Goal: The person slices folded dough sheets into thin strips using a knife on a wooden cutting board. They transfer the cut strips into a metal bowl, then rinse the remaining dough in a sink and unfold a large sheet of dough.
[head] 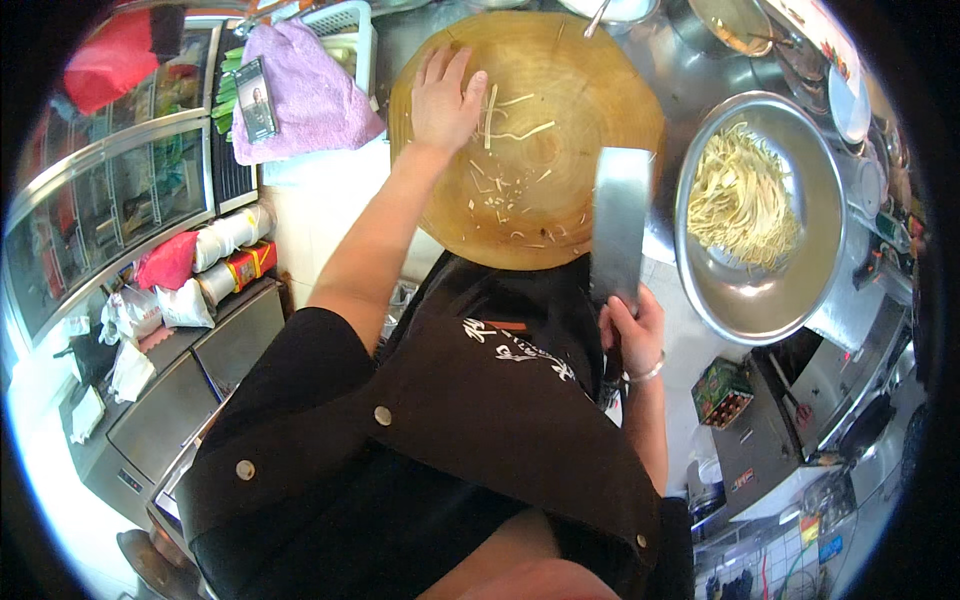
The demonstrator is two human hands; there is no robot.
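A large round wooden chopping block [600, 97] lies before me, with thin pale strips [529, 133] and small crumbs scattered over its left part. My left hand [448, 101] rests palm down on the block's upper left, fingers apart, beside the strips; whether anything lies under the palm is hidden. In my right hand [634, 330] is the handle of a cleaver [621, 217], its broad blade pointing away from me over the block's right edge. To the right, a steel bowl [810, 285] holds a heap of shredded pale strips [739, 195] that look like tofu skin or noodles.
A purple towel [307, 90] with a phone-like object [256, 100] on it lies at the left, by a plastic basket [365, 45] and green stalks [227, 97]. Behind the block stand a white bowl with a spoon [598, 16] and a metal pot [731, 26].
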